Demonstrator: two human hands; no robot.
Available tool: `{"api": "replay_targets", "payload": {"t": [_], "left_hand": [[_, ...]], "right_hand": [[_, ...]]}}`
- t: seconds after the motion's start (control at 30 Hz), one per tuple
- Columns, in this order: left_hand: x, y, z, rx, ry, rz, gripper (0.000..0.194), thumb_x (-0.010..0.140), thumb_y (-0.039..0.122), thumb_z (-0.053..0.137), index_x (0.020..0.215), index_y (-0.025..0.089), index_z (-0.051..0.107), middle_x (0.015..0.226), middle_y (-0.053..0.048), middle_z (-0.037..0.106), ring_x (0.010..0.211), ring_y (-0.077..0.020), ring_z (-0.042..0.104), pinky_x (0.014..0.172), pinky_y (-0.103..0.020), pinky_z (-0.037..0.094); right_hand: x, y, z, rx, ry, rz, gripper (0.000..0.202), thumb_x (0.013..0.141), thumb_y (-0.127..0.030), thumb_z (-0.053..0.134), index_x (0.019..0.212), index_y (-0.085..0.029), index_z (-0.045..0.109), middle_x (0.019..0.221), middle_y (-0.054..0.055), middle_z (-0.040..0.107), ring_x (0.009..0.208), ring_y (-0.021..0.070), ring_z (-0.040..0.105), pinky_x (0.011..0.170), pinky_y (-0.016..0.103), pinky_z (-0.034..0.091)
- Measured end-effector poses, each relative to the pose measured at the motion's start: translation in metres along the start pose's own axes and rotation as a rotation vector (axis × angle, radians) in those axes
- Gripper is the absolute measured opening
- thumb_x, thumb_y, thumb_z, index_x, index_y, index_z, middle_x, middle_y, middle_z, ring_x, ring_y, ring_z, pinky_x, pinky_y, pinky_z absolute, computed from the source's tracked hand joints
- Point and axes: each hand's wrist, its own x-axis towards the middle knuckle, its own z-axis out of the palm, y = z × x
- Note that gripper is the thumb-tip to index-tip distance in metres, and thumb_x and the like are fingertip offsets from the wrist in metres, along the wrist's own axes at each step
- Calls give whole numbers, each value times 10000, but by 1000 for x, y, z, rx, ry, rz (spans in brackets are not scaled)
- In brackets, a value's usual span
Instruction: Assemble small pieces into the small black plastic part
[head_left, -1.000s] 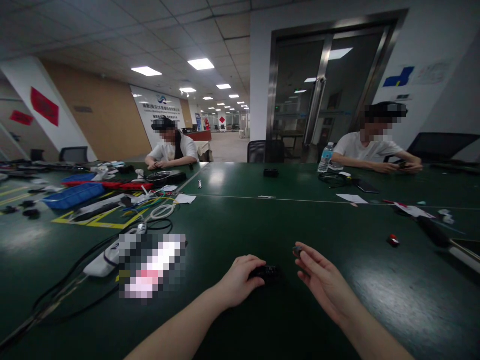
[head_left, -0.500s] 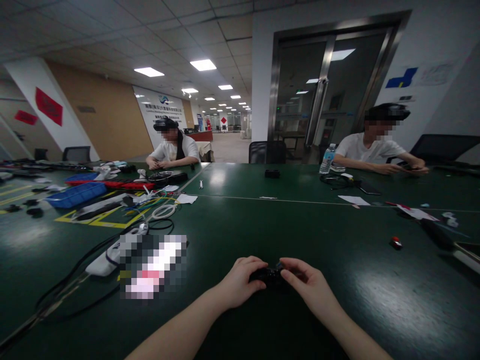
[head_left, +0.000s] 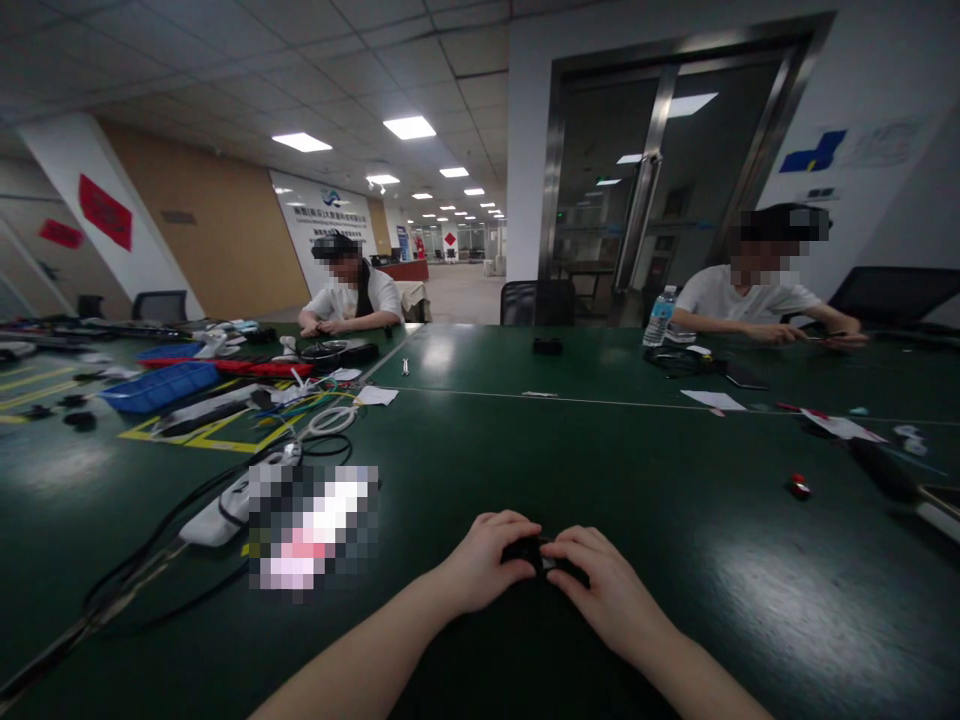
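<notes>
Low over the green table (head_left: pixel 465 450), directly in front of me, a small dark object (head_left: pixel 523 550) with a glossy black surface lies between my two hands. My left hand (head_left: pixel 487 562) grips its left end, fingers over the top and thumb at the near side. From the other side, my right hand (head_left: pixel 604 590) closes on its right part, with fingertips and thumb meeting near the middle. A small pale, shiny spot shows between the fingertips. Fingers cover most of the object, so I cannot tell its exact kind.
To the left are a white power strip (head_left: pixel 225 510), a blurred-out lit screen (head_left: pixel 319 525), cables and a blue tray (head_left: pixel 157 388). A small red item (head_left: pixel 799 487) lies right. A water bottle (head_left: pixel 660 318) stands at the back; two people sit across the table.
My right hand's fingers have come down and inward over the dark object's right side, covering more of it. My left hand keeps its hold. The view has shifted slightly.
</notes>
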Motion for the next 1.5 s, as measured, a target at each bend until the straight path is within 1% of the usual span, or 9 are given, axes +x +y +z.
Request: {"api": "replay_targets", "payload": {"t": [0.23, 0.33, 0.5, 0.67, 0.8, 1.03, 1.2, 1.3, 1.5], "left_hand": [[0, 2, 0, 13, -20, -31, 429, 810, 246, 616, 1226, 263, 513, 1200, -28, 536, 1133, -227, 452, 997, -394, 304], [0, 4, -1, 12, -17, -37, 424, 808, 243, 615, 1220, 262, 519, 1192, -27, 539, 1130, -230, 450, 994, -397, 308], [0, 4, -2, 5, -28, -29, 436, 803, 229, 626, 1223, 268, 515, 1187, -19, 540, 1125, -226, 450, 994, -389, 306], [0, 1, -1, 12, -24, -30, 443, 799, 216, 633, 1222, 272, 515, 1183, -14, 540, 1122, -224, 450, 983, -377, 312], [1, 5, -2, 20, -33, -28, 437, 801, 212, 625, 1222, 258, 518, 1182, -25, 539, 1116, -224, 456, 991, -383, 303], [0, 8, -3, 16, -41, -50, 435, 809, 217, 609, 1231, 257, 511, 1192, -21, 534, 1125, -225, 446, 995, -385, 303], [0, 6, -3, 11, -52, -64, 443, 812, 241, 607, 1240, 276, 500, 1207, -16, 523, 1143, -234, 428, 994, -391, 307], [-1, 6, -3, 17, -54, -66, 441, 819, 248, 597, 1247, 276, 493, 1211, -18, 518, 1142, -238, 427, 988, -394, 316], [0, 6, -3, 27, -39, -65, 419, 820, 249, 591, 1232, 259, 511, 1191, -25, 529, 1122, -236, 441, 984, -389, 322]], "right_hand": [[-1, -4, -1, 0, -4, 26, 220, 813, -242, 557, 1011, -284, 645, 1012, 15, 599, 963, 200, 527, 830, 336, 433], [-1, -4, -1, 38, 21, 38, 221, 791, -234, 583, 987, -302, 656, 991, 8, 602, 939, 208, 531, 810, 348, 439], [-1, -3, -1, 93, 13, 48, 216, 792, -240, 579, 977, -317, 661, 949, 3, 613, 903, 207, 534, 785, 352, 443], [0, -2, -1, 69, 20, 50, 212, 788, -257, 586, 975, -315, 665, 940, 6, 616, 899, 212, 528, 790, 359, 430], [1, -3, -1, 43, 7, 79, 201, 775, -271, 605, 961, -310, 671, 932, 4, 607, 891, 211, 533, 781, 358, 427], [-1, -3, -1, 96, 36, 69, 206, 788, -267, 593, 977, -308, 665, 917, 3, 615, 888, 205, 538, 781, 348, 434], [-1, -4, -2, 82, 18, 114, 204, 772, -282, 607, 963, -316, 671, 928, 4, 615, 884, 213, 545, 780, 367, 440], [-1, -3, -1, 81, 23, 101, 223, 767, -281, 606, 978, -330, 661, 942, 5, 608, 892, 217, 542, 779, 372, 444], [-4, 2, 3, 82, 63, 59, 323, 757, -258, 602, 1067, -348, 614, 1008, 9, 585, 956, 224, 522, 838, 381, 432]]}}
